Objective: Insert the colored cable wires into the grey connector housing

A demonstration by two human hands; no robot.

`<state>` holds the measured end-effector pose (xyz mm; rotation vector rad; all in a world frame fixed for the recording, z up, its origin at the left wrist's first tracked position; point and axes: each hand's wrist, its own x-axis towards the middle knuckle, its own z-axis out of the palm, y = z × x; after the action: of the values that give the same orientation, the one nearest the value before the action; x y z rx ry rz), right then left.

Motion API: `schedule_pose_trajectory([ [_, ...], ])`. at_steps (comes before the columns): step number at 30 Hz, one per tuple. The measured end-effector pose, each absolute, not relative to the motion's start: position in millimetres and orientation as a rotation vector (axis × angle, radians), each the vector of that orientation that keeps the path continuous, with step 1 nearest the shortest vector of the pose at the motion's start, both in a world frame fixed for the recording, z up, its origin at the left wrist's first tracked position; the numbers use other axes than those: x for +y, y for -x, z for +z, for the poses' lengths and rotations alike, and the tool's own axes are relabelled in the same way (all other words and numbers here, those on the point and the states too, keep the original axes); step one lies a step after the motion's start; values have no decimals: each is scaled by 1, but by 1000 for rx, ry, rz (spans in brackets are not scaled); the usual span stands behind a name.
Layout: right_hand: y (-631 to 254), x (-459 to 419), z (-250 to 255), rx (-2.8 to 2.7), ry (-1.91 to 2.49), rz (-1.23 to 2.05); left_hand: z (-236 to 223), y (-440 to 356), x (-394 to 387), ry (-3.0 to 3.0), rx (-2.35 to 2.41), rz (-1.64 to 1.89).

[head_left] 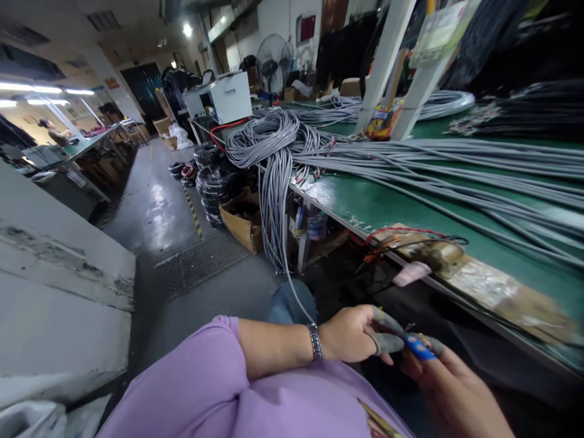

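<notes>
My left hand (353, 334), with grey covers on its fingertips, pinches the end of a grey cable. That cable (292, 286) hangs from the bundle at the table's corner and passes behind my left wrist. My right hand (438, 365) meets the left fingertips, its thumb wrapped in blue tape and its fingers pinched together. Small dark wire ends (409, 327) show between the two hands; blur hides their detail. The big bundle of grey cables (274, 143) lies coiled on the corner and droops over the edge.
The green table (340, 198) carries long grey cables (433, 155). On its near edge lie a taped board (497, 292) and a pinkish roll (411, 274). A cardboard box (244, 225) and black wrapped coils (216, 188) stand on the floor. A person (57, 132) sits far left.
</notes>
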<state>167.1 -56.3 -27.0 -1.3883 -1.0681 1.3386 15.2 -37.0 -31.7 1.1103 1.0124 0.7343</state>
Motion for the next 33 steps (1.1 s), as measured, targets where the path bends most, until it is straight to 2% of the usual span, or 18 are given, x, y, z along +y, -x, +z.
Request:
schedule_pose_trajectory([
  [4,-168,-50,-30,-998,1414,1377,-32,-16,-32,-1004,1023,727],
  [7,-171,-41,-25,-1200,1410,1292,-28,-10,-28,-1048,1006,575],
  [11,-169,-34,-11,-1547,1288,1361,-20,0,-27,-1079,981,297],
  [14,-163,-31,-5,-1535,1257,1325,-14,3,-28,-1077,963,459],
  [21,-151,-35,-8,-1055,1215,1408,-9,2,-29,-1027,1016,827],
  [33,-158,-32,-15,-1094,1249,1405,-8,1,-22,-1062,1052,818],
])
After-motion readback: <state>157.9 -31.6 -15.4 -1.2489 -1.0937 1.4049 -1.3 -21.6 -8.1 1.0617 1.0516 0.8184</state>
